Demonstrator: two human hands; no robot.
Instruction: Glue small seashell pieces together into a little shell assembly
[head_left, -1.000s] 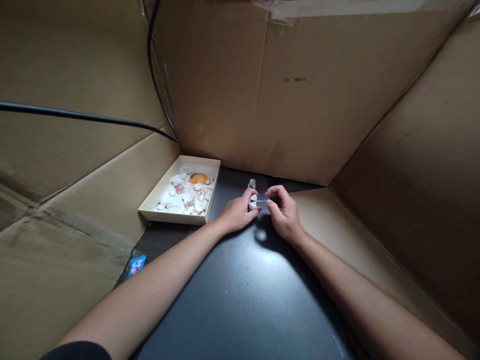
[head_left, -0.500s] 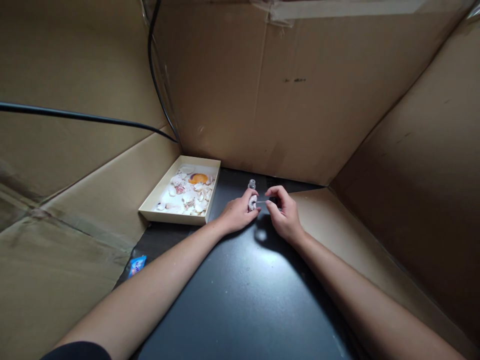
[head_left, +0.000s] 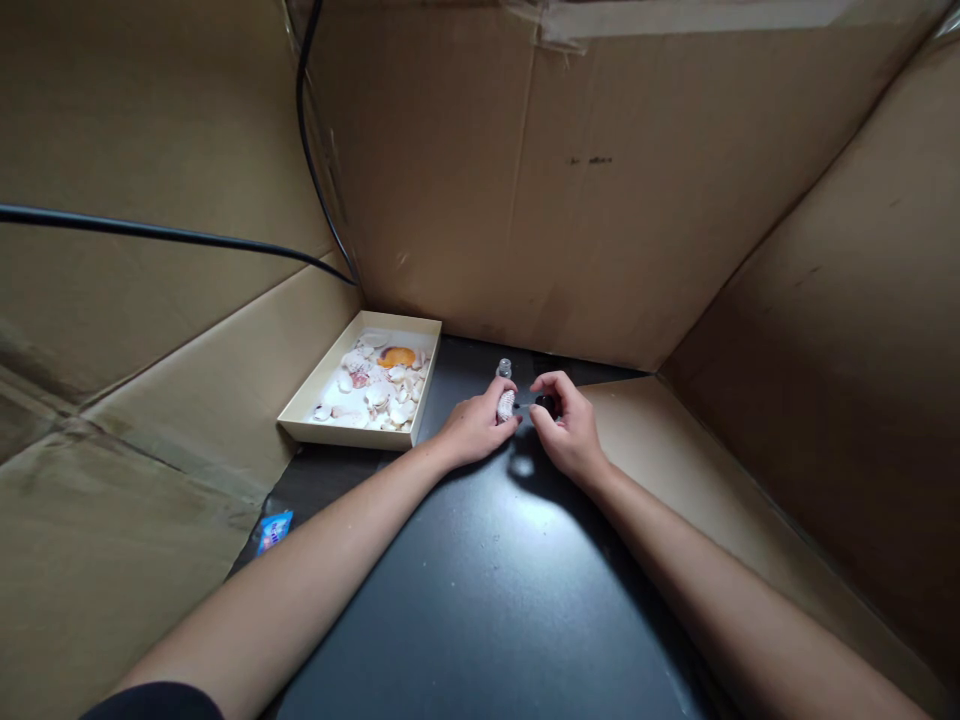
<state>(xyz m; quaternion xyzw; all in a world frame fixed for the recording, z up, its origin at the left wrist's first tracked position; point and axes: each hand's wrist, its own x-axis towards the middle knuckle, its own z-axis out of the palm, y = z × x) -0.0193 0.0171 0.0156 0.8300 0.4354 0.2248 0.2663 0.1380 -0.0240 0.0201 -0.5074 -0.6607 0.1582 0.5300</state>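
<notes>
My left hand [head_left: 476,425] is closed around a small whitish seashell [head_left: 506,404] with a ribbed, speckled surface, gripping it between thumb and fingers. Facing it, my right hand [head_left: 568,428] pinches a thin brush [head_left: 526,406] whose pale stem points left. Its dark tip lies just beside the shell, with a slight gap between them. Something dark and round shows within the curl of my right fingers; I cannot tell whether it is the brush's cap. Just beyond my left fingertips is a small clear bottle [head_left: 505,368], its lower part hidden by the hand.
To the left, a shallow cream box [head_left: 345,437] holds many white shells and one orange shell [head_left: 396,357]. A blue packet [head_left: 274,530] lies near my left forearm. Cardboard walls [head_left: 600,220] surround the dark table [head_left: 465,600]. A black cable [head_left: 187,236] crosses the upper left.
The brush tip has come away from the shell slightly to the right, so its dark end now shows. The shell has turned a little in my left hand.
</notes>
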